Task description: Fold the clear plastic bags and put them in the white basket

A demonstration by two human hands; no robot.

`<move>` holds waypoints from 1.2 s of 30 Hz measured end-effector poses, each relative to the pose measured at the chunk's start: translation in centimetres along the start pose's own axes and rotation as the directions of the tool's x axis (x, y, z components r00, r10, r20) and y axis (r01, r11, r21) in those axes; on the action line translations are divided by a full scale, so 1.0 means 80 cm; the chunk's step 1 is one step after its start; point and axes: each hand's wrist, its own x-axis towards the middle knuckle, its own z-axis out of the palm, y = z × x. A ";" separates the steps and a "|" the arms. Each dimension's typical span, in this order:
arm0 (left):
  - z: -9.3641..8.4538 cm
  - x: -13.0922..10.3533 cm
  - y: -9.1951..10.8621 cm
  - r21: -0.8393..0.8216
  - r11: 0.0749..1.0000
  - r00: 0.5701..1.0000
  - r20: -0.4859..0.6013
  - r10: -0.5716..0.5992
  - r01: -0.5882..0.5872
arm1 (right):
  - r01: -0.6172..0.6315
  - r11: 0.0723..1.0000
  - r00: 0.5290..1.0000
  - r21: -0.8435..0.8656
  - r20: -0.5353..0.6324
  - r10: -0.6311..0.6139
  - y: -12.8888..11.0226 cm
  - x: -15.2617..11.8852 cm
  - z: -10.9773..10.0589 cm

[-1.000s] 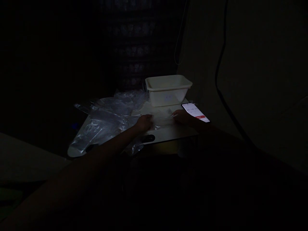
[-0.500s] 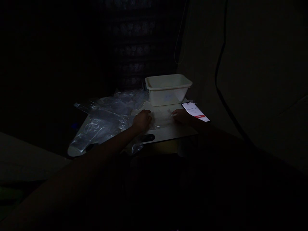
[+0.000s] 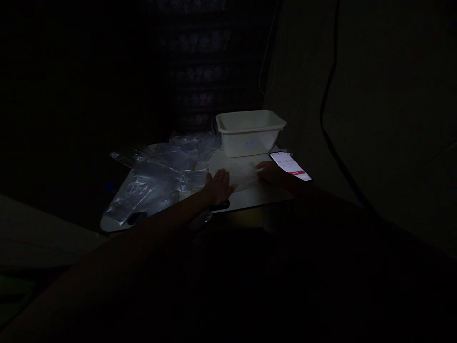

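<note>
Clear plastic bag [image 3: 244, 174] lay on table [image 3: 266, 193], six o'clock from white tub [image 3: 250, 144]. Left hand [image 3: 219, 186] was open, splayed at bag's eight o'clock; right hand [image 3: 267, 172] at three, grip unclear. Smoothing seemed to need light, even pressure.

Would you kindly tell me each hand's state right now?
Left hand: open, palm down at the clear plastic.
Right hand: at the plastic's right edge; grip cannot be told.

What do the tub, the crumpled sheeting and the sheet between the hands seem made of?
Tub: probably rigid plastic, smooth, from its moulded rim. Crumpled sheeting: likely clear plastic film, glossy; creases glint. Sheet: perhaps similar film, looking translucent; blur hides its finish.
</note>
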 end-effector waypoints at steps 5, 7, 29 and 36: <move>-0.003 -0.001 0.002 0.024 1.000 1.000 0.003 -0.011 0.011 | -0.076 0.997 0.996 -0.018 -0.043 0.075 0.001 0.001 -0.003; -0.003 -0.001 0.003 0.033 0.999 1.000 -0.004 -0.015 0.015 | -0.052 0.991 0.986 -0.126 -0.162 0.031 -0.001 0.001 -0.004; -0.009 -0.002 0.005 0.136 0.989 0.997 0.041 -0.064 0.057 | 0.489 0.635 0.804 -0.598 0.027 -0.594 -0.025 0.003 0.067; -0.009 -0.003 0.005 0.124 0.990 0.996 0.051 -0.072 0.065 | 0.463 0.596 0.805 -0.656 0.030 -0.592 -0.014 0.010 0.064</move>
